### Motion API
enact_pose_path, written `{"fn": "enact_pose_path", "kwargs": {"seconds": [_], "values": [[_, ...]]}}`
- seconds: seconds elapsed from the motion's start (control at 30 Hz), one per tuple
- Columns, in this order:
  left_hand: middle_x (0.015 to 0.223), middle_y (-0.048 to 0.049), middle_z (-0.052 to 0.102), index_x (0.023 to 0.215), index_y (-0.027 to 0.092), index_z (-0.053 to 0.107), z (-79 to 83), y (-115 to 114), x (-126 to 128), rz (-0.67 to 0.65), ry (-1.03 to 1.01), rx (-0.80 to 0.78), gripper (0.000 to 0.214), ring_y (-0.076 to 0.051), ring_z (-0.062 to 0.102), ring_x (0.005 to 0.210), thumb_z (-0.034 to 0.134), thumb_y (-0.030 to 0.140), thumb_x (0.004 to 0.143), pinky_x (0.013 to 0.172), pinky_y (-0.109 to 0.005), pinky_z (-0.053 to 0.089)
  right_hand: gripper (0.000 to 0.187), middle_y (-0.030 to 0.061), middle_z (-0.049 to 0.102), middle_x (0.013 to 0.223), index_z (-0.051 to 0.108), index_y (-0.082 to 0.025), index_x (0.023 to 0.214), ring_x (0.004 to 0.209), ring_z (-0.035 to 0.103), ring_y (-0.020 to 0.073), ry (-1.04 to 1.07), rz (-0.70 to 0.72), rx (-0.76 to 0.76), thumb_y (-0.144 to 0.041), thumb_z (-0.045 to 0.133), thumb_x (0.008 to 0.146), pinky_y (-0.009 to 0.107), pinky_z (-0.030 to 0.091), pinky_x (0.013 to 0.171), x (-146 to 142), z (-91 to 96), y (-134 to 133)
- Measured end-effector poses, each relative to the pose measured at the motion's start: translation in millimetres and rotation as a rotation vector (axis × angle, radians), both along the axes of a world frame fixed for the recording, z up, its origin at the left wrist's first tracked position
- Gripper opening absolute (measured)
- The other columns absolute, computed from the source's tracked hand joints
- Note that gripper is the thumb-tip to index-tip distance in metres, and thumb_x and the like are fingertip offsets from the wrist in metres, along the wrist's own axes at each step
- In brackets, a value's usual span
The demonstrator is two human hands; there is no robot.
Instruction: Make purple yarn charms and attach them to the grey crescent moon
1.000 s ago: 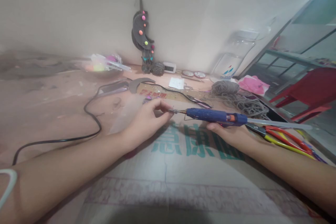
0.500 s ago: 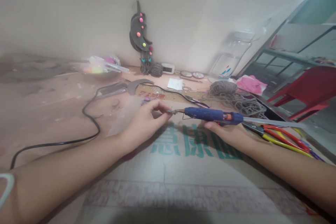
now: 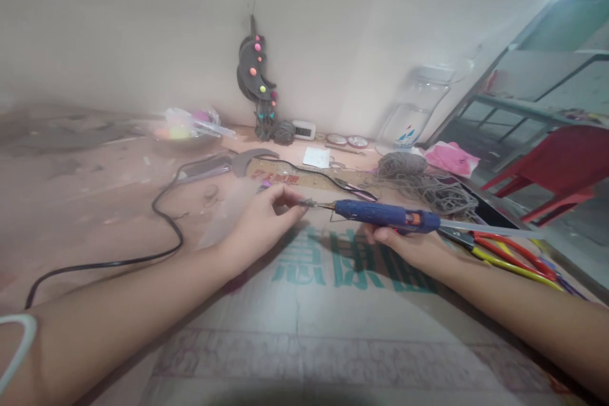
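Right hand (image 3: 404, 244) is wrapped around the blue glue gun (image 3: 386, 214), holding it level just above the printed cardboard (image 3: 333, 304) on the bench (image 3: 71, 203). Left hand (image 3: 259, 225) pinches something tiny at the nozzle tip; it is too small to identify. Grey yarn (image 3: 423, 181) lies beyond.

One blue glue gun (image 3: 386, 215). Two hands: the left hand (image 3: 259, 228) and the right hand (image 3: 406, 245). One black cord (image 3: 181, 238). One grey yarn ball (image 3: 284, 132), one loose grey twine heap (image 3: 421, 176). Two small round discs (image 3: 337, 139). One clear plastic jar (image 3: 413, 115). One red chair (image 3: 556, 168). One pink bag (image 3: 451, 157).
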State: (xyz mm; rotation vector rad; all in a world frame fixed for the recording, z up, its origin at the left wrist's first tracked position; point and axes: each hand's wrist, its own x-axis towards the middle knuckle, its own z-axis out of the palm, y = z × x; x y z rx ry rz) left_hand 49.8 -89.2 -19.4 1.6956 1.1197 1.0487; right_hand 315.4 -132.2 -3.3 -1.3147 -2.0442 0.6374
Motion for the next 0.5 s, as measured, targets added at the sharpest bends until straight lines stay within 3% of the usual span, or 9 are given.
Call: {"fn": "enact_pose_path", "kwargs": {"seconds": [0.17,0.27,0.43,0.5], "values": [[0.091,-0.0038,0.071,0.089,0.017,0.063,-1.1,1,1,-0.023,-0.027,-0.017,0.015,-0.018,0.064,0.082,0.064,0.031,0.082,0.072,-0.028,0.047,0.053,0.0072,0.072,0.084,0.071,-0.021,0.084,0.067,0.06,0.0183,0.352,0.113,-0.083,-0.069,0.048,0.09,0.033,0.051,0.065,-3,16.6,2],[0.092,-0.0043,0.07,0.09,0.017,0.064,-1.3,0,1,-0.058,-0.049,-0.022,0.018,-0.018,0.064,0.083,0.064,0.033,0.083,0.073,-0.028,0.046,0.046,0.0075,0.074,0.092,0.071,-0.022,0.095,0.068,0.061,0.0176,0.515,0.058,-0.049,-0.064,0.055,0.088,0.032,0.051,0.062,-3,31.2,2],[0.092,-0.0047,0.068,0.089,0.017,0.063,0.5,-5,2,-0.102,-0.029,-0.007,0.021,-0.018,0.064,0.084,0.064,0.037,0.085,0.073,-0.028,0.046,0.044,0.0083,0.075,0.096,0.074,-0.02,0.098,0.08,0.067,0.0212,0.352,-0.256,0.018,-0.06,0.072,0.077,0.026,0.048,0.054,-3,58.5,17],[0.09,-0.0044,0.068,0.087,0.017,0.063,1.6,-6,2,-0.109,-0.018,-0.01,0.021,-0.018,0.063,0.082,0.064,0.037,0.085,0.072,-0.028,0.046,0.045,0.0077,0.075,0.093,0.074,-0.021,0.101,0.078,0.067,0.0219,0.224,-0.312,0.036,-0.058,0.073,0.077,0.028,0.049,0.057,-8,70.0,32]]}}
